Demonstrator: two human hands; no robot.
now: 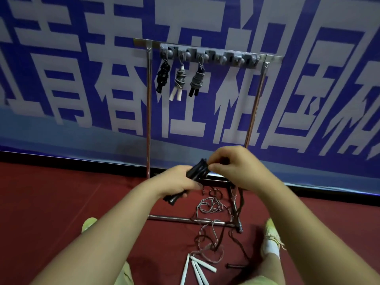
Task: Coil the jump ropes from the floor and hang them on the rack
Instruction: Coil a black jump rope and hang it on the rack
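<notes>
Three coiled ropes (178,79) already hang on the rack (207,56). Left hand (176,182) clamps the black rope's handles (191,177) as an anchor, while right hand (232,167) pinches the cord to wrap it tight.

So there's a black jump rope (197,171) mid-frame, bunched into a coil with its black handles poking out lower left. Loose ropes (209,206) sprawl tangled on the red floor at lower center, white handles (197,268) near the bottom edge. The metal rack (148,112) stands upper center with three coiled ropes (180,78) hanging from its hooks.
</notes>
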